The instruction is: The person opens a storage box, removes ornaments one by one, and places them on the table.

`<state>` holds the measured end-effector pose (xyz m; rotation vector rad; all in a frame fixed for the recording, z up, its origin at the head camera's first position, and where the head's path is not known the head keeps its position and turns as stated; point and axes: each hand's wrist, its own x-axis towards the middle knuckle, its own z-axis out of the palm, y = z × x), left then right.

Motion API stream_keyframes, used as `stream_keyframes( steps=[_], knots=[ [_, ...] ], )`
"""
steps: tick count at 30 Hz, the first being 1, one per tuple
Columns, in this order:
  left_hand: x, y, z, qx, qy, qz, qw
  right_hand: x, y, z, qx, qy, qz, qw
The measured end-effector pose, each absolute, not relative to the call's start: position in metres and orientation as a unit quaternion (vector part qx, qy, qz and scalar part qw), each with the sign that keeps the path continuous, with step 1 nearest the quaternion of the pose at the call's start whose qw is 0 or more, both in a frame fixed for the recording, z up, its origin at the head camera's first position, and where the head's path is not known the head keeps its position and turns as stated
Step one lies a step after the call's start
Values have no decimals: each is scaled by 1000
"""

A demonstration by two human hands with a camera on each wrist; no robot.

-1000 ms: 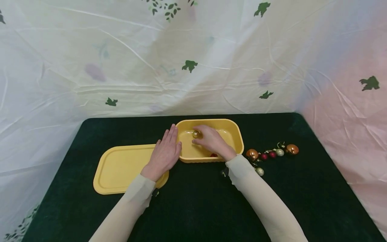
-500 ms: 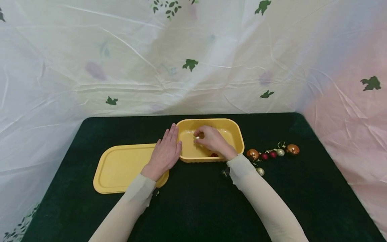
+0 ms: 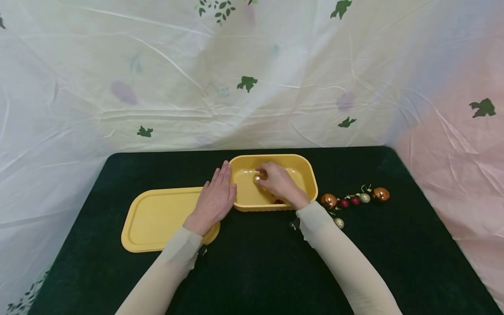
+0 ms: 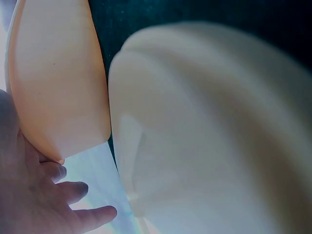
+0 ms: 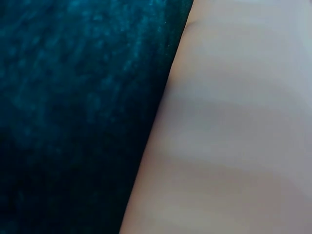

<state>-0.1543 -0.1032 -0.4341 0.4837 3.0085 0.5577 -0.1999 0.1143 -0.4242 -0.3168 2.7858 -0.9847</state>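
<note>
Gold bauble [image 3: 258, 177]: inside the yellow tub [image 3: 311, 177], toward its left half, low in the tub, pinched at the fingertips of the right hand [image 3: 280, 184]. Whether it touches the tub floor cannot be told. The right hand reaches in over the near rim, fingers curled round the bauble, wrist resting across the rim.

Red bauble [image 3: 278, 201]: also in the tub, just under the right wrist, against the near wall; mostly hidden.

Left hand [image 3: 214, 201]: flat, fingers straight and close together, pressed against the outside of the tub's left wall, thumb at the near left corner. The heel of this hand lies over the right end of the yellow lid [image 3: 157, 218], which sits flat on the dark green cloth [image 3: 256, 262], just left of the tub. In the left wrist view the fingers [image 4: 73, 204] show spread beside the tub wall [image 4: 58, 83].

Right of the right forearm: a loose row of baubles [image 3: 354, 199] on the cloth, copper, red and pale glitter ones, near the tub's right end but apart from it. One small glitter bauble [image 3: 338, 223] lies nearer, just beside the right sleeve [image 3: 315, 218].

Right wrist view: only sleeve and cloth.
</note>
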Motion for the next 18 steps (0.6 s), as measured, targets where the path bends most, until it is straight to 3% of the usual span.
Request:
stream_keyframes(
  steps=[18],
  knots=[
    [-160, -105, -434, 159, 970, 182, 31, -205, 110, -424, -116, 940, -312, 73]
  ],
)
